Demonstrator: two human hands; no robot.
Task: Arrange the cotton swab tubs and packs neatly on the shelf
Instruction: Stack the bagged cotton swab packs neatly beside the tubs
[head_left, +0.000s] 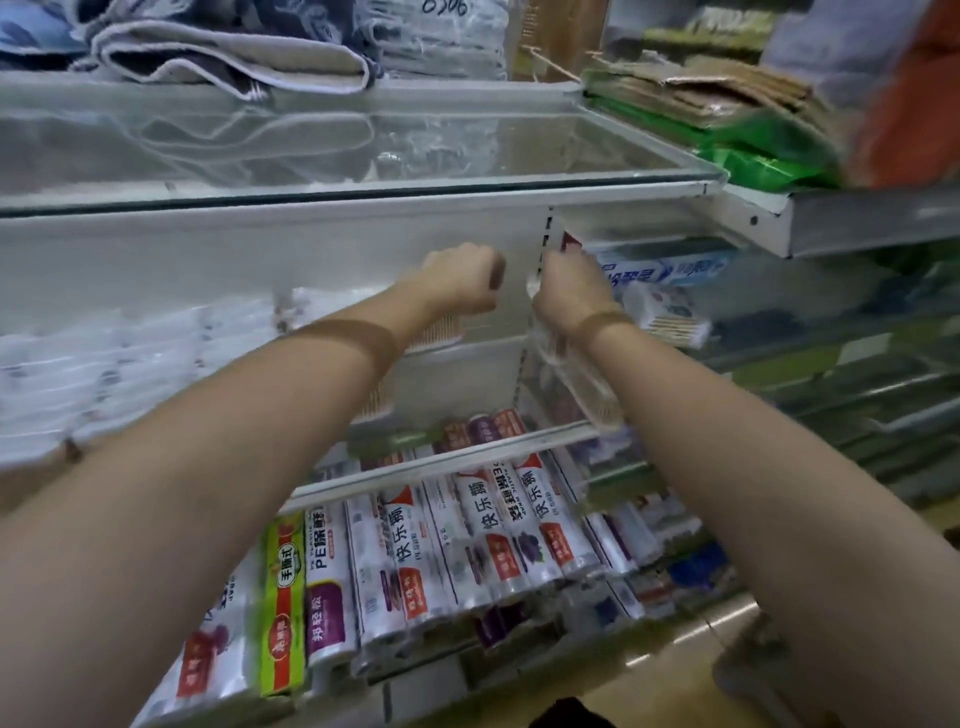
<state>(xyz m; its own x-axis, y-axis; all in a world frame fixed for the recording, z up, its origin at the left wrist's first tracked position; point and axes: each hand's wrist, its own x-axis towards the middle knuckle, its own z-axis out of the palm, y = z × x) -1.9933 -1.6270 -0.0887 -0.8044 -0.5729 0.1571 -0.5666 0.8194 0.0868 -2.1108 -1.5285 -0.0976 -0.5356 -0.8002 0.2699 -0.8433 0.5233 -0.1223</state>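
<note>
At frame centre, both hands reach into the shelf (467, 462): left hand (460, 278) fisted, right hand (569, 286) grip unclear.

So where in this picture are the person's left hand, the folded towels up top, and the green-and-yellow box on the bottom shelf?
left hand (460, 278), head view: back of the curled hand.
folded towels (228, 54), head view: beige top fold.
green-and-yellow box (283, 608), head view: middle of its front face.
</note>
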